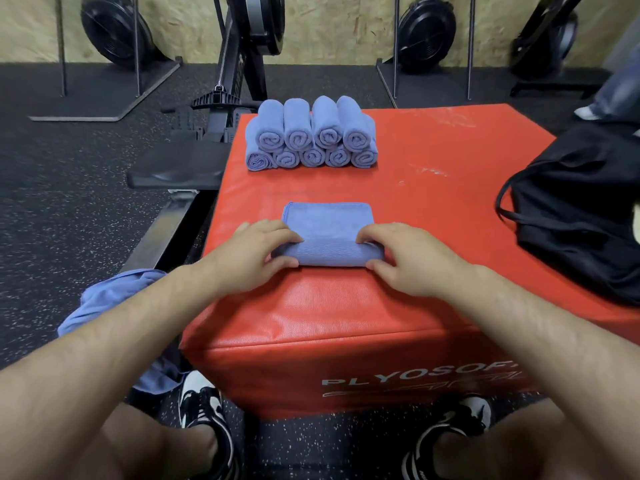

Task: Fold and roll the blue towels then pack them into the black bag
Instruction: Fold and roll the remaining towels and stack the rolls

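Blue and crumpled, a loose heap of soft cloth point(104, 299) lies low at the far left, beside the person's left forearm and partly hidden by it; what it rests on cannot be told. Beyond it sits the black moulded seat of a rowing machine point(176, 173), just beside the left edge of a red vinyl padded box point(433, 209) with pale lettering on its front face. On the near part of the box top, the left hand point(256, 252) grips the left end of a folded blue microfibre towel point(329, 223): its fingers point(277, 233) curl over the rolled near edge and the thumb presses against the near side. The far half of the towel lies flat, and the near half is wound into a low roll between the two hands. Well behind it, toward the far edge of the box, stands a stack of nine rolled blue towels point(310, 136), five in the bottom row and four on top, their spiral ends facing the camera. The right hand point(405, 258) grasps the right end of the roll in the same way, fingers curled over it and thumb at the near side. Farther right, a slumped black fabric bag point(581, 216) with a thin looped strap rests on the right side of the box top, well apart from the towel and the stack.
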Motion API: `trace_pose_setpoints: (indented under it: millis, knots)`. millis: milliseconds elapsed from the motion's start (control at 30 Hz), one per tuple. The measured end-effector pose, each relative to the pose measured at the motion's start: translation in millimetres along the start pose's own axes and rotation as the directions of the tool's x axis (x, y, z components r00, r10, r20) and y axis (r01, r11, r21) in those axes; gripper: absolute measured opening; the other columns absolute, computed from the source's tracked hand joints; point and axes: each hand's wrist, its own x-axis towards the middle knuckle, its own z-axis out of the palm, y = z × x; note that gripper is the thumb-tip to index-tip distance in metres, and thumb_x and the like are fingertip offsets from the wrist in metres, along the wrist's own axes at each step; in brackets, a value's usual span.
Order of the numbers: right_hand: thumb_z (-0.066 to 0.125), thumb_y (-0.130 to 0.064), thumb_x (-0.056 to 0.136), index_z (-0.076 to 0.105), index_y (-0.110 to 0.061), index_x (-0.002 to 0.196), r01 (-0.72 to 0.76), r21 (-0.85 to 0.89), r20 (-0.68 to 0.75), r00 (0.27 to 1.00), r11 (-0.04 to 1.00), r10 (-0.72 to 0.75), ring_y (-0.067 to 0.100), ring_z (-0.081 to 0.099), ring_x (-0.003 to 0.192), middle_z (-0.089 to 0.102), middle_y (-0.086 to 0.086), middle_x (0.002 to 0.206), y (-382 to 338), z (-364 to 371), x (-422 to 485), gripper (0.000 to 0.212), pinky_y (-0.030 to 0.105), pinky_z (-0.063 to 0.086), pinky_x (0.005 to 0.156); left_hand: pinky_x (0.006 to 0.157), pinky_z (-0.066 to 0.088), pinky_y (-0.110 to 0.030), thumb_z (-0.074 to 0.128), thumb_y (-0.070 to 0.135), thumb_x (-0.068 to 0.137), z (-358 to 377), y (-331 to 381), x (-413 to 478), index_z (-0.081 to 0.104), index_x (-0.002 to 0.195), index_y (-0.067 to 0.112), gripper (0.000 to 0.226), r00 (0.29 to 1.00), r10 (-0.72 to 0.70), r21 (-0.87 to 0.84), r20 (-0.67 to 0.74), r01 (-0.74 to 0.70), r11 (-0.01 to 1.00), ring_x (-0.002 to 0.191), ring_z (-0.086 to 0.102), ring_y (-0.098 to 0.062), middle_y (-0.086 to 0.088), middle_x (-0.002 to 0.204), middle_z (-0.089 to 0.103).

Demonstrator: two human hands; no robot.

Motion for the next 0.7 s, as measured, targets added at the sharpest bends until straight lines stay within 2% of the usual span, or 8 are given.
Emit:
trace_pose_setpoints:
  millis: [100,167,233,300,367,467,600,700]
  knots:
    - [0.062,-0.028,0.087,0.049,-0.034,0.113,-0.052,0.066,0.096,0.994,0.996,0.046,0.021,0.060,0.086,0.067,-0.005,0.100,-5,-10,-1,0.029,0.039,0.049,0.082,0.089,0.038,-0.032,0.057,0.044,0.094,-5,0,4,0.065,0.122,0.021,0.037,0.994,-0.062,-0.158,0.095,0.077,0.985,0.099,0.050,-0.004,0.024,0.098,0.051]
    - [0.061,-0.027,0.091,0.053,-0.034,0.113,-0.102,0.121,0.174,0.982,0.987,0.080,0.017,0.058,0.080,0.067,-0.007,0.096,-6,-16,-1,0.025,0.036,0.049,0.081,0.090,0.037,-0.019,0.059,0.030,0.099,-6,-1,5,0.068,0.119,0.018,0.025,0.983,-0.096,-0.266,0.157,0.136,0.954,0.097,0.052,-0.005,0.020,0.098,0.055]
    - [0.057,-0.024,0.094,0.058,-0.030,0.114,-0.120,0.158,0.180,0.979,0.980,0.091,0.016,0.057,0.081,0.066,-0.009,0.093,-6,-16,1,0.020,0.035,0.048,0.083,0.088,0.034,-0.012,0.057,0.022,0.100,-5,0,6,0.070,0.114,0.015,0.020,0.980,-0.099,-0.292,0.173,0.147,0.945,0.094,0.052,-0.005,0.014,0.098,0.056]
    - [0.054,-0.022,0.096,0.062,-0.025,0.115,-0.097,0.136,0.131,0.988,0.986,0.080,0.018,0.056,0.092,0.066,-0.004,0.101,-2,-9,3,0.020,0.035,0.046,0.090,0.089,0.035,-0.020,0.055,0.023,0.101,-3,2,8,0.071,0.107,0.014,0.020,0.983,-0.105,-0.301,0.148,0.146,0.943,0.091,0.051,-0.003,0.009,0.095,0.053]
    - [0.056,-0.016,0.095,0.067,-0.018,0.112,-0.008,0.045,0.006,1.000,0.999,0.007,0.023,0.049,0.102,0.061,0.001,0.111,2,0,6,0.021,0.036,0.041,0.095,0.091,0.037,-0.028,0.052,0.033,0.097,0,2,10,0.072,0.104,0.017,0.026,0.994,-0.103,-0.235,0.027,0.106,0.966,0.091,0.048,-0.009,0.005,0.097,0.052]
    - [0.055,-0.006,0.089,0.064,-0.019,0.105,0.052,-0.042,-0.128,0.990,0.998,-0.057,0.025,0.046,0.099,0.054,0.000,0.109,-1,3,12,0.023,0.039,0.044,0.089,0.086,0.042,-0.037,0.054,0.034,0.092,-4,4,15,0.068,0.103,0.023,0.020,0.986,-0.031,-0.109,-0.163,0.013,0.994,0.091,0.049,-0.019,0.006,0.099,0.054]
    - [0.034,-0.020,0.085,0.061,-0.020,0.102,0.081,-0.146,-0.076,0.993,0.986,-0.093,0.027,0.053,0.089,0.060,0.001,0.098,-13,-1,13,0.031,0.044,0.048,0.078,0.075,0.048,-0.046,0.047,0.020,0.092,-9,8,22,0.066,0.097,0.020,0.020,0.975,0.148,0.041,-0.164,-0.143,0.989,0.085,0.056,-0.027,0.003,0.096,0.062]
    - [0.045,-0.037,0.089,0.060,-0.020,0.112,0.050,-0.255,-0.016,0.998,0.966,-0.056,0.027,0.058,0.098,0.064,0.000,0.105,-10,-2,13,0.032,0.043,0.048,0.081,0.079,0.048,-0.042,0.044,0.042,0.095,-6,5,20,0.064,0.112,0.023,0.032,0.988,0.112,0.123,-0.107,-0.099,0.988,0.098,0.058,-0.023,0.006,0.109,0.062]
